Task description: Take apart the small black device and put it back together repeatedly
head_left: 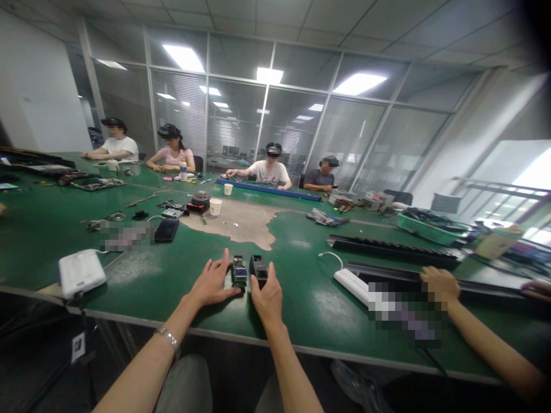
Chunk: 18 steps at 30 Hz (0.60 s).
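Note:
Near the table's front edge, a small green circuit board (239,272) with a blue component stands beside a black plastic housing (259,265). The two are close together with a narrow gap between them. On the board's left is my left hand (212,282), fingers spread, its thumb reaching to the board's near end. My right hand (267,295) is around the near part of the housing, thumb on the left and fingers on the right. Its grip partly hides the housing's lower end.
A white power bank (81,272) and a phone (166,230) lie left. To the right are a white power strip (355,287), black metal rails (391,250) and a neighbour's hand (439,287). Paper cups (215,206) stand ahead; several people sit across the table.

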Tool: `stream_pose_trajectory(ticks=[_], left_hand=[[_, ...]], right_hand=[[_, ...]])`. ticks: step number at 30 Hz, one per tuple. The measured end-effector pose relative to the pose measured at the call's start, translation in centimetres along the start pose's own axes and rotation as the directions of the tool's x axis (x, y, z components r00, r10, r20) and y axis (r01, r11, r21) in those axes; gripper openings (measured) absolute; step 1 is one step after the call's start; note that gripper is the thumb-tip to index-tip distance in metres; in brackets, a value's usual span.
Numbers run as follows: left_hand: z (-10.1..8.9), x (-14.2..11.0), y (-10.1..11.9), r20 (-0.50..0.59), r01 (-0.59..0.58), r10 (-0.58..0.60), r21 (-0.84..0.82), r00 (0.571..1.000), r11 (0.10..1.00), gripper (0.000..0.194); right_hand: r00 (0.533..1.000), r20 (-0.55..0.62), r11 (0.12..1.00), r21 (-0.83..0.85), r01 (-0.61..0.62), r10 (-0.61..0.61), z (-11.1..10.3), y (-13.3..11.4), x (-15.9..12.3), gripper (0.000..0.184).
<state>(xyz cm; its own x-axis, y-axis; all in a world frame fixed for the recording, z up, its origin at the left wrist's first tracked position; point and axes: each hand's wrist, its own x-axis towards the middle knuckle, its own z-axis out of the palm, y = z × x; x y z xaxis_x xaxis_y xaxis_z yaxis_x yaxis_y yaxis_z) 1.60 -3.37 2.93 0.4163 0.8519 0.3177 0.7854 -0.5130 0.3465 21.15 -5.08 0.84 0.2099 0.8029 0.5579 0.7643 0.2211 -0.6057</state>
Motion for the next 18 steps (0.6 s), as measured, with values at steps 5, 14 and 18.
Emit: stream_pose_trajectory(ticks=[5,14,18], left_hand=[[0.1,0.0,-0.2,-0.010,-0.001,0.001,-0.011,1.000,1.000,0.117],[0.3,0.3,-0.4,-0.012,0.021,-0.021,-0.021,1.000,1.000,0.118],[0.5,0.3,-0.6,-0.017,0.025,-0.025,0.002,1.000,1.000,0.115]], right_hand=[[0.997,-0.017,0.995,0.073,-0.070,0.071,-0.5,-0.4,0.2,0.073],[0.998,-0.034,0.976,0.215,-0.038,0.046,-1.3,-4.9,2.9,0.070],[1.000,0.016,0.985,0.173,-0.003,0.000,-0.5,-6.7,3.2,0.069]])
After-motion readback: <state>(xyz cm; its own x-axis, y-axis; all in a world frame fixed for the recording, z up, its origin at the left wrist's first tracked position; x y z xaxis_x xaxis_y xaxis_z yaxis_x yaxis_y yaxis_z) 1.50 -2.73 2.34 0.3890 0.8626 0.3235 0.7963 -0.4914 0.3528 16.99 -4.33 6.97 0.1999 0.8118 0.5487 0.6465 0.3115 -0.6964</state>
